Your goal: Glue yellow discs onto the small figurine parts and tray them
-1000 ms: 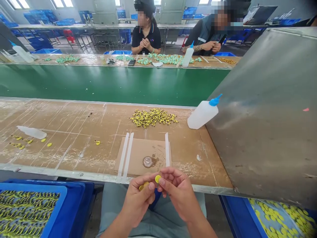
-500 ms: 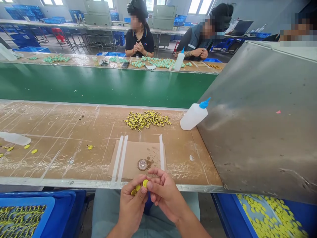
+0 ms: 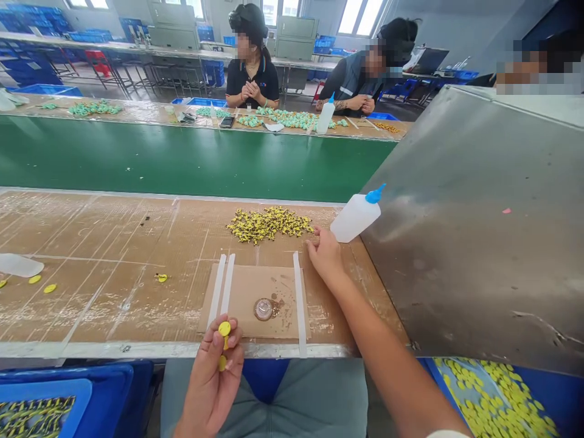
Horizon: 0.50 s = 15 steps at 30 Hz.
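Note:
My left hand (image 3: 214, 371) is closed around several small round yellow discs (image 3: 224, 329) near the table's front edge. One disc shows at the fingertips and others lie lower in the fingers. My right hand (image 3: 325, 250) is stretched out to the right end of a pile of small yellow-and-black pieces (image 3: 269, 224). Its thumb and index finger are slightly apart, and I see nothing between them. A white squeeze bottle (image 3: 354, 218) with a blue nozzle leans just to the right of that hand. Between my hands, a small round clear dish (image 3: 263, 309) sits on a cardboard sheet (image 3: 246, 286).
A metal box (image 3: 483, 231) walls off the right side. Blue bins flank my lap, the right one holding yellow discs (image 3: 497, 395). Loose yellow discs (image 3: 50, 288) and a white bottle (image 3: 20, 265) lie at the left. Co-workers sit beyond the green belt (image 3: 191, 159).
My right hand has left the left hand and reached forward to the pile's right end. The left hand has shifted left and still holds the yellow discs. The view has turned slightly.

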Each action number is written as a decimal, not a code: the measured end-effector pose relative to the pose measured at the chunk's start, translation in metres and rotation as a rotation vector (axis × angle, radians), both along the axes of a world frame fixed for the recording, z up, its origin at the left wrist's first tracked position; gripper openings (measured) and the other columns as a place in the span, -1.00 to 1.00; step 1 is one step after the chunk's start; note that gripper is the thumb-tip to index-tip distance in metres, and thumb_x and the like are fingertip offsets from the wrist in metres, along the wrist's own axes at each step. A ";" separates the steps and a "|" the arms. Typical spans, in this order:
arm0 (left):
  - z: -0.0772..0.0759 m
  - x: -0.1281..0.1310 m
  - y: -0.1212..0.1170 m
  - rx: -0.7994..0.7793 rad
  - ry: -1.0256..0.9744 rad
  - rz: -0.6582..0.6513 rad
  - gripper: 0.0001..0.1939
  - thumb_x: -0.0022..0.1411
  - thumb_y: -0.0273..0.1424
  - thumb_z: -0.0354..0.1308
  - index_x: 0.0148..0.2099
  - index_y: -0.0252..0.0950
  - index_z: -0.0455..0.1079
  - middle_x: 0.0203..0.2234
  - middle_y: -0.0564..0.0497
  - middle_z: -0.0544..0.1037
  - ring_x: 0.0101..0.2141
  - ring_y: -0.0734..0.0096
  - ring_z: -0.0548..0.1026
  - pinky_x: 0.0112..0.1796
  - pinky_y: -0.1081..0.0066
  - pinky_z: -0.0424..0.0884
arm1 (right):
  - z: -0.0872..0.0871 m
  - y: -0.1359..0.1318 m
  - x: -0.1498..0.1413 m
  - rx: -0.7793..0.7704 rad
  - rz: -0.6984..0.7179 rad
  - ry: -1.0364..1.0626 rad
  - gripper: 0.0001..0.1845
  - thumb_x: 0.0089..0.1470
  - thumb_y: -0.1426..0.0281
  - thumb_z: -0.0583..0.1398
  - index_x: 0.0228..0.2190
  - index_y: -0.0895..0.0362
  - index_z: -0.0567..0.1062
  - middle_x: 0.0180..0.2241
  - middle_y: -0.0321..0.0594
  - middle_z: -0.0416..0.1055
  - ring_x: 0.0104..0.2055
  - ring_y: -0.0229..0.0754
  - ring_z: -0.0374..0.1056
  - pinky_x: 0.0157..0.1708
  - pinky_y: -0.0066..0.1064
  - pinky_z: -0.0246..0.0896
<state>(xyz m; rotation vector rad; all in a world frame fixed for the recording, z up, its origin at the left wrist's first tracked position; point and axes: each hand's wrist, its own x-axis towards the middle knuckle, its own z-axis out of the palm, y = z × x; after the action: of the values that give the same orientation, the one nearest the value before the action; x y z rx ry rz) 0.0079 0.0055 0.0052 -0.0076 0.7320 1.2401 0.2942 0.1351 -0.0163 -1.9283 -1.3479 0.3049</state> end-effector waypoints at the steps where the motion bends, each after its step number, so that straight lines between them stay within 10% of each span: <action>1: -0.004 -0.004 0.000 -0.022 0.011 0.012 -0.65 -0.09 -0.47 0.49 -0.18 -0.29 0.57 -0.35 -0.02 0.54 -0.47 0.61 0.46 -0.57 0.71 0.40 | -0.004 0.011 0.007 -0.015 -0.002 -0.042 -0.51 0.09 0.49 0.14 0.08 0.25 0.37 0.03 0.15 0.37 -0.01 0.10 0.38 0.07 -0.02 0.23; 15: -0.009 -0.017 0.010 -0.169 0.196 0.045 -0.67 -0.08 -0.71 0.34 -0.21 -0.36 0.59 -0.27 -0.10 0.66 -0.33 0.42 0.63 -0.27 0.59 0.58 | 0.002 0.027 0.023 -0.116 0.103 0.004 -0.85 0.10 0.54 0.20 -0.26 0.22 0.57 -0.12 0.09 0.49 0.02 0.05 0.38 0.09 -0.11 0.21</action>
<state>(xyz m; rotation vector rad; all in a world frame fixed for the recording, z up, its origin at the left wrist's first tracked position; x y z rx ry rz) -0.0088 0.0152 -0.0035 -0.0425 1.0102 1.2297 0.3168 0.1624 -0.0146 -1.9550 -1.4581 0.4455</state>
